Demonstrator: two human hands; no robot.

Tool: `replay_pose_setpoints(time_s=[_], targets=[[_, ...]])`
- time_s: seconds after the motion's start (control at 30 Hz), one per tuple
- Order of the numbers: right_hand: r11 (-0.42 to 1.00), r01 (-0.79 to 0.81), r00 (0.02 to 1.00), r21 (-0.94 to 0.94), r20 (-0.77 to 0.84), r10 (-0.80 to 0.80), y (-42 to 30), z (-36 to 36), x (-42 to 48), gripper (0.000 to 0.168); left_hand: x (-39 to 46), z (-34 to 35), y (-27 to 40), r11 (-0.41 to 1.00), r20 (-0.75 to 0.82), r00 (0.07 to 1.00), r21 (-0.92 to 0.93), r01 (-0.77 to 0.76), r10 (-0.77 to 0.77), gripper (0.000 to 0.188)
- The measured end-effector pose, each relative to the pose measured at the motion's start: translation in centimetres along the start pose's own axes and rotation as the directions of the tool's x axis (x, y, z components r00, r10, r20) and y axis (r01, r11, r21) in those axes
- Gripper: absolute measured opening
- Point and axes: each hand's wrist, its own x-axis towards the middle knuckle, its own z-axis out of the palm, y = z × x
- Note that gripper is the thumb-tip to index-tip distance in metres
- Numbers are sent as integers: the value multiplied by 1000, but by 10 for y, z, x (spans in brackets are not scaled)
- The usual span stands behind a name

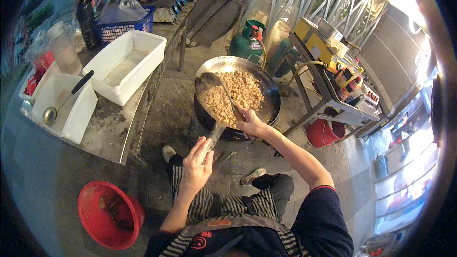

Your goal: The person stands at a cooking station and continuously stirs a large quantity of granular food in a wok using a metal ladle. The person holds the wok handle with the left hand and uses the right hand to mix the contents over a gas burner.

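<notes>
A large metal wok (273,92) sits over a dark round burner stand, holding a heap of crumbly browned food (242,89). My right hand (251,125) is closed round the handle of a wok spatula (210,79), whose broad blade rests at the left side of the food. Against the wok's long handle (216,135), which points towards me, lies my left hand (198,164), its fingers extended rather than wrapped; whether it grips the handle is hard to tell.
A metal table (121,128) at left bears white plastic tubs (142,67), a ladle (50,115) and a blue basket (125,30). Green gas cylinders (246,44) stand behind the wok. A side table holds bottles; red buckets (317,134) stand on the floor.
</notes>
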Motion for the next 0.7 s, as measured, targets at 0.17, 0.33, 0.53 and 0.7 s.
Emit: replay_pose_setpoints(time_s=[0.17, 0.33, 0.53, 0.7], targets=[[829, 349, 937, -437, 185, -297, 7, -18, -72, 81, 1, -1, -2, 998, 3, 1000, 57, -2, 2, 28], [435, 295, 950, -851, 311, -34, 34, -76, -134, 80, -3, -2, -3, 995, 12, 999, 97, 29, -30, 31], [337, 155, 975, -929, 89, -204, 55, -112, -124, 78, -1, 1, -1, 993, 0, 1000, 113, 29, -29, 30], [869, 46, 976, -493, -165, -145, 69, -106, 8, 80, -2, 2, 3, 989, -4, 998, 133, 61, -61, 29]])
